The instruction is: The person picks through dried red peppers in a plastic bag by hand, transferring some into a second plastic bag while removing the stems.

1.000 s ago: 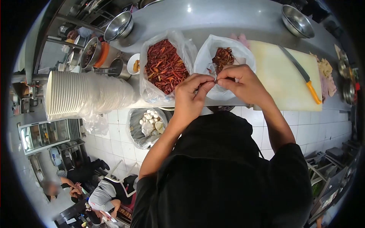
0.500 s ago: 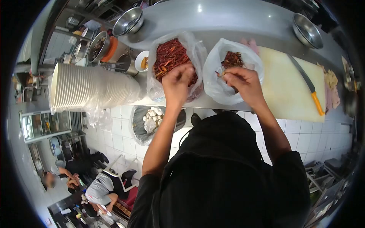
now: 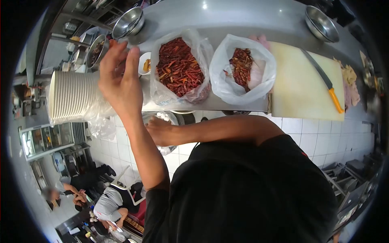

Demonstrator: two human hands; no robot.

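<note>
My left hand [image 3: 120, 77] is raised at the left, in front of the stacked pale containers [image 3: 69, 97]. Its thumb and fingers are apart and nothing shows in them. Across my body reaches my right hand [image 3: 161, 132], close against my left forearm, with its fingertips hidden. A clear plastic bag [image 3: 204, 60] full of dried red chillies [image 3: 178, 67] stands on the counter. Beside it, a white plastic bag [image 3: 221, 81] holds a smaller heap of dried chillies [image 3: 242, 69]. Neither hand is in a bag.
A knife [image 3: 324, 77] with a yellow handle lies on a white cutting board [image 3: 291, 93]. Metal bowls [image 3: 322, 24] sit on the steel counter. A small white bowl [image 3: 142, 69] is near the chilli bag. Below, a bin [image 3: 174, 117] contains white pieces. Other people [image 3: 107, 202] are at lower left.
Both hands have left the bags. My left hand has risen to the left, and my right hand has crossed over to my left forearm. The small thing in my right fingers no longer shows.
</note>
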